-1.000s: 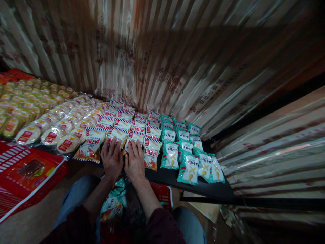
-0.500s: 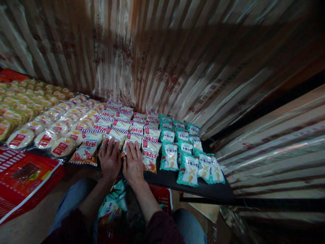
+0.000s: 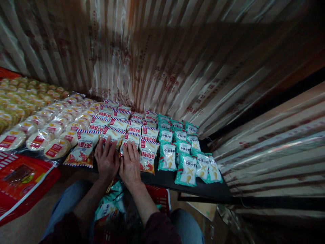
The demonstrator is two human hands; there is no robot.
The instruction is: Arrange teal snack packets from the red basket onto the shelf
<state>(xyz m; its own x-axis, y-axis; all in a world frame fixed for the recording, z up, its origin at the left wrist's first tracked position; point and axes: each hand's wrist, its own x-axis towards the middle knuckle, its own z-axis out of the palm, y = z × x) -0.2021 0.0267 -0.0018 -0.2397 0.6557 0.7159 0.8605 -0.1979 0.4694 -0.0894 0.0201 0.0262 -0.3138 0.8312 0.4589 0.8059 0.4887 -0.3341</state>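
My left hand (image 3: pixel 107 162) lies on a white and orange snack bag (image 3: pixel 113 133) in the front row of a black shelf (image 3: pixel 162 179). Its fingers are stretched out over the bag's front. Beside it, my right hand (image 3: pixel 130 168) rests fingers forward on the neighbouring snack bag (image 3: pixel 131 137), partly covering it. Another bag of the same kind (image 3: pixel 82 147) leans to the left of my hands, and one more (image 3: pixel 148 156) stands to the right. Rows of like bags with striped top edges are behind. My thumbs' undersides are hidden.
Green and white snack bags (image 3: pixel 187 169) fill the shelf's right part. Round wrapped crackers (image 3: pixel 58 148) lie in rows on the left. A red basket (image 3: pixel 48 176) is at lower left; green packets (image 3: pixel 111 203) sit in another between my knees. A pleated curtain (image 3: pixel 162 67) hangs behind.
The whole view has shifted slightly, so the shelf and goods sit a little further left. Both hands stay on the same two bags, with only slight finger movement.
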